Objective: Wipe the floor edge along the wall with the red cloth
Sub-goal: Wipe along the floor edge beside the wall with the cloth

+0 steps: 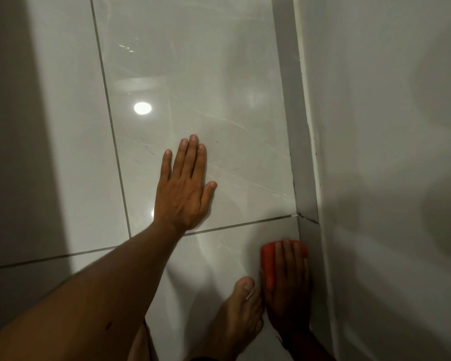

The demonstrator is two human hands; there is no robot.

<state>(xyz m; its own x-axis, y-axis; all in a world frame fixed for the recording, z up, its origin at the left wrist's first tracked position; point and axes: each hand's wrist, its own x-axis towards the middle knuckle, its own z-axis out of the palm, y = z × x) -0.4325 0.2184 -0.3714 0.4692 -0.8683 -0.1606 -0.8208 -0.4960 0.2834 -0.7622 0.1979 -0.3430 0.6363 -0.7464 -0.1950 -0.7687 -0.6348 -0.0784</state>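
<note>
Your left hand [184,187] is planted flat, palm down, on the glossy pale grey marble-look floor tile [193,74]. The three middle fingers are pretty much pressed together, while the pinky and thumb angle out a bit to the sides. The heel of that hand sits just above the dark grout line [235,225] that runs across toward the wall, and your bare forearm comes in from the lower left corner.

Your right hand [287,285] is down at the lower right, laid over the folded red cloth [268,259]. The fingers are stretched forward on top of it and held fairly close together, pushing it flat onto the tile rather than pinching it. The red fabric pokes out on the left side of the hand and past the fingertips. The cloth sits right at the floor edge, snug against the grey tiled skirting strip [301,152] at the foot of the white painted wall [388,126]. It's just below where the grout line meets the skirting.

Your bare foot [238,316] is just left of the right hand, big toe nearly touching the hand's side. There's a bright round light reflection [142,108] on the tile up ahead, and the left side of the floor is in shadow.
</note>
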